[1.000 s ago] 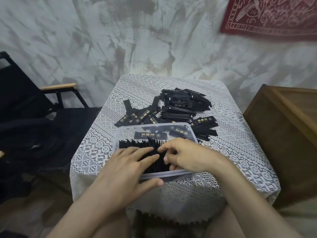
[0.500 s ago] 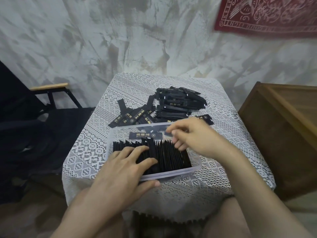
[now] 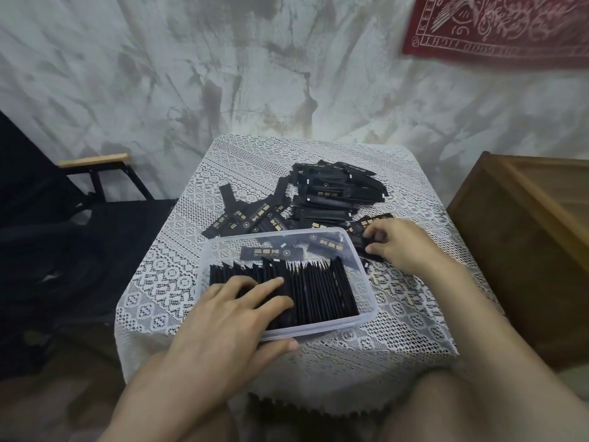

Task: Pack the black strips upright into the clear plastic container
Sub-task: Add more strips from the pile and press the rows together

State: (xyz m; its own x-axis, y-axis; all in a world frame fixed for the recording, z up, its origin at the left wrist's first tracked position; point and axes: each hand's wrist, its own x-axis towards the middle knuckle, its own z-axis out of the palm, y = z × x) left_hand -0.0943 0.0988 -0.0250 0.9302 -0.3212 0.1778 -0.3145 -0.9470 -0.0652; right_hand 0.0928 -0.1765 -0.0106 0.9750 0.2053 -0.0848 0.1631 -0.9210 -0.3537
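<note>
A clear plastic container sits at the table's near edge, holding a row of black strips standing upright; one strip with gold print lies flat at its back. My left hand rests with straight fingers on the left end of the upright row, thumb outside the front wall. My right hand is just right of the container, fingers curled round a loose black strip on the cloth. A heap of loose black strips lies behind the container.
The small table wears a white lace cloth. A wooden cabinet stands close on the right. A black chair with a wooden armrest stands on the left. A stained wall is behind.
My right hand left the upright row, passed over the container's back and moved right, down onto a loose strip beside it. My left hand has stayed on the row.
</note>
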